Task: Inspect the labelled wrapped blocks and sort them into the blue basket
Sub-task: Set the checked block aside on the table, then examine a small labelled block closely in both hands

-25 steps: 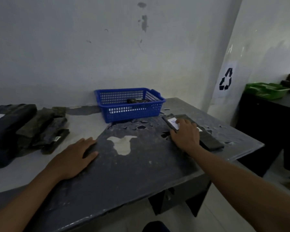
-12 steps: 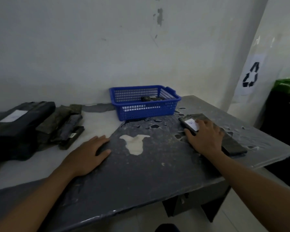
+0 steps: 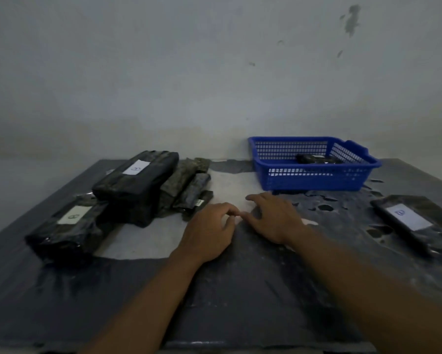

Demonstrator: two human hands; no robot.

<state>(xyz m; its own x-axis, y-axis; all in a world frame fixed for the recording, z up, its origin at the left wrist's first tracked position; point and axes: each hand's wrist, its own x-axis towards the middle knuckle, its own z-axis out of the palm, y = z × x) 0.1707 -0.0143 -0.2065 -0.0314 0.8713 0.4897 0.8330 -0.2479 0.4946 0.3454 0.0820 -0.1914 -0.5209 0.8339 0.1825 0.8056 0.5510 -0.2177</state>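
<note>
Dim grey wall backs a worn dark table. Both hands rest palm-down at its middle, fingertips nearly meeting: left hand loosely curled, right hand spread, neither holding anything. Labelled blocks lie stacked at left, another block at right. One dark block sits in the basket.

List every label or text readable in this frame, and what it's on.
"A": white label on the large top wrapped block.
"A": white label on the near left wrapped block.
Blue mark, too blurred to read: label on the flat right wrapped block.
Small tag on the thin block: unreadable.
</note>
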